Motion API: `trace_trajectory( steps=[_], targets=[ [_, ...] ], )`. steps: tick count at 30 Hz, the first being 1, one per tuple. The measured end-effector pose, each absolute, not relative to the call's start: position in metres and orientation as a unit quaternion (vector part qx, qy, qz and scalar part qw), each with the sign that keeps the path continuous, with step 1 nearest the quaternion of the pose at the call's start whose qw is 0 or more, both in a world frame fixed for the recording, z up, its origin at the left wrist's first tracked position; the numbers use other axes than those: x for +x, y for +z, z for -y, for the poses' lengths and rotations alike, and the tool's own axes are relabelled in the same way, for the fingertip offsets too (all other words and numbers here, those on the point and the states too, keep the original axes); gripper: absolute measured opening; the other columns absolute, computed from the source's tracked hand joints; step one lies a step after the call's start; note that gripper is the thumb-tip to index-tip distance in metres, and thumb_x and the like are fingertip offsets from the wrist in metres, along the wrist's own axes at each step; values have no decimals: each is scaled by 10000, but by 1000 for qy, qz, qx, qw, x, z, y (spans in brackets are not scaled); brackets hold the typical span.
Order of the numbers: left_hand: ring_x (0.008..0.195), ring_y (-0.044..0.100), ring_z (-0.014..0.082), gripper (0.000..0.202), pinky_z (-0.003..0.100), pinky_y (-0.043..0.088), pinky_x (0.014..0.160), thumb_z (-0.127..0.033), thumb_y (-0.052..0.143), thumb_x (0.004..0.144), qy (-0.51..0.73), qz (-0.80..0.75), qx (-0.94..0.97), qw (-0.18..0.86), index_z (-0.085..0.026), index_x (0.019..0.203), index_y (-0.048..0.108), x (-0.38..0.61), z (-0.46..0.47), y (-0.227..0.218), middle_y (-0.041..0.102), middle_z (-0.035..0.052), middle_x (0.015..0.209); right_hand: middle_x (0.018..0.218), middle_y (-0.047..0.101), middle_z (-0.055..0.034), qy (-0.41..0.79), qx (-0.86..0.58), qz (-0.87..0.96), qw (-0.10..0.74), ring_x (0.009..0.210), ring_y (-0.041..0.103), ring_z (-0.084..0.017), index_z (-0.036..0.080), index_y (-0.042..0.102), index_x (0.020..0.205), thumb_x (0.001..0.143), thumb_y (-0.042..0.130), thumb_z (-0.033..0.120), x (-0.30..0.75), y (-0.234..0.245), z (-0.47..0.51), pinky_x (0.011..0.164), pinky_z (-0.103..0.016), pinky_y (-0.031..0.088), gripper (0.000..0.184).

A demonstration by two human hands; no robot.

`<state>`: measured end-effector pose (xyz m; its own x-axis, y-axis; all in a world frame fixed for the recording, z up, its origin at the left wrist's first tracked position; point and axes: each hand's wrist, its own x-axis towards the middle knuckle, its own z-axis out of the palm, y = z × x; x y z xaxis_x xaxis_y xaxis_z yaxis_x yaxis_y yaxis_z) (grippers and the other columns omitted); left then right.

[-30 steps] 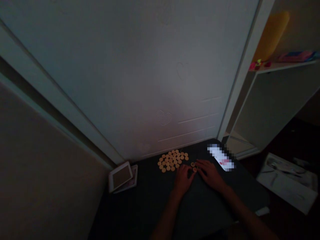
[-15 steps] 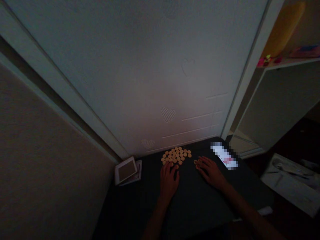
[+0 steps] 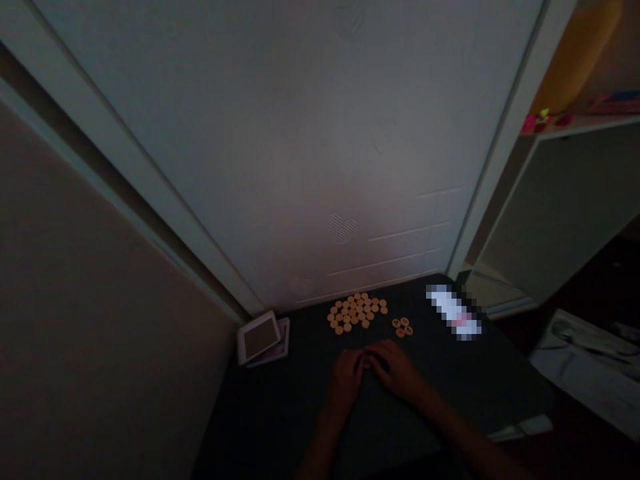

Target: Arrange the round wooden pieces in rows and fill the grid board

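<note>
Dark tabletop [image 3: 300,413], dim room. Three marked discs [image 3: 403,327] lie just beyond the right hand [image 3: 397,371], nearer it than the left hand [image 3: 345,377]. Bigger disc cluster [image 3: 357,312] sits beyond the left. Both hands curled, fingertips meeting; whether they pinch anything, cannot tell.

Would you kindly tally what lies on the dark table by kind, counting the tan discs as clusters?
Clusters of tan discs: 2, a large cluster and a small cluster
White-framed flat stack: 1
Pixelated bright item: 1
Hands: 2, left hand and right hand
Total: 6
</note>
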<state>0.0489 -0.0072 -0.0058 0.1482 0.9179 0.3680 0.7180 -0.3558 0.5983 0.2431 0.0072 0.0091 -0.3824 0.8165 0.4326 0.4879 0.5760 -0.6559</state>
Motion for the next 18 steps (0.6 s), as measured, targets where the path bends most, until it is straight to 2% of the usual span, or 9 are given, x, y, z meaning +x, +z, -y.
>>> trace_trajectory(
  steps=[3,7,12,15,18],
  targets=[
    [975,701,235,216,454,541,967,-260,479,983,357,-551,745,117,-263,1069,677,51,7,-5,745,52,1021,1077,707,-84,211,-411,804,374,1026,654,-250,274,697,1180,943,611,322,236,5,-8,924,-420,567,256],
    [959,688,230,206,420,562,898,-230,489,970,351,-554,744,127,-259,1060,672,52,10,5,732,51,995,1008,713,-76,199,-429,798,373,977,659,-253,271,713,1126,966,585,329,238,-3,-10,928,-446,556,213],
    [1086,649,238,263,459,505,1020,-166,539,917,320,-519,781,137,-271,1121,669,52,16,17,705,55,1128,956,710,-77,189,-444,795,367,914,662,-254,261,715,1087,1002,510,311,238,-8,-13,851,-433,568,227],
    [1099,651,234,245,487,470,1065,-208,559,936,318,-519,783,129,-289,1137,674,55,13,16,707,43,1140,916,706,-77,180,-463,780,381,883,665,-252,258,712,1059,1010,477,317,241,-9,-14,825,-428,572,248],
    [1068,663,230,206,457,512,1011,-267,553,965,323,-520,780,129,-285,1117,691,66,-2,11,718,47,1115,948,712,-86,157,-484,761,403,943,665,-267,255,706,1024,1000,488,347,258,-8,-16,889,-456,554,238]
  ],
)
